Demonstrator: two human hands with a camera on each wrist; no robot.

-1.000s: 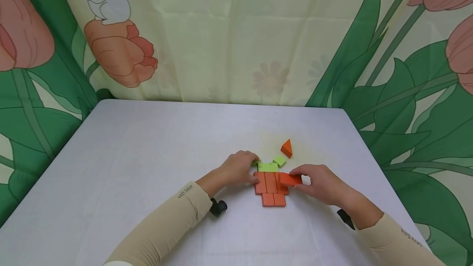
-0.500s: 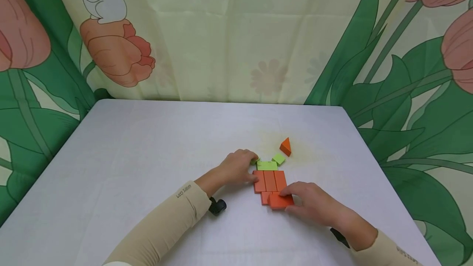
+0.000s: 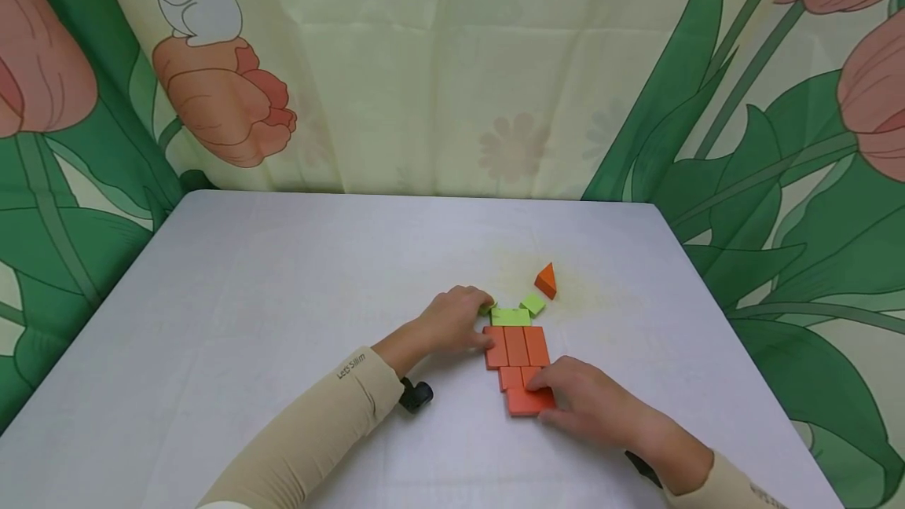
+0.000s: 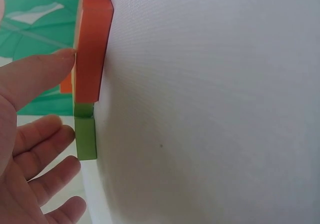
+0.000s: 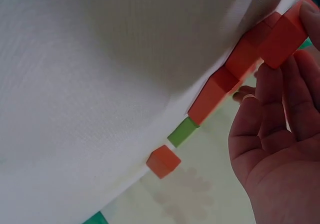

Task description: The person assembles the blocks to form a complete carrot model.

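Note:
My right hand pinches an orange rectangular block between thumb and fingers at the near end of a flat block layout. In the right wrist view this orange block looks raised off the cloth. Beyond it lie two smaller orange blocks, then upright orange blocks side by side, then a light-green block. My left hand rests at the layout's left side. Its thumb touches an orange block, and its loosely extended fingers are by a green block, mostly hidden in the head view.
A turned light-green block and an orange triangular block lie beyond the layout, to the right. A white cloth covers the table. Behind it hangs a printed curtain.
My right hand has brought the orange block from the layout's right side toward the near end, and lowered it there. The left hand has stayed in place.

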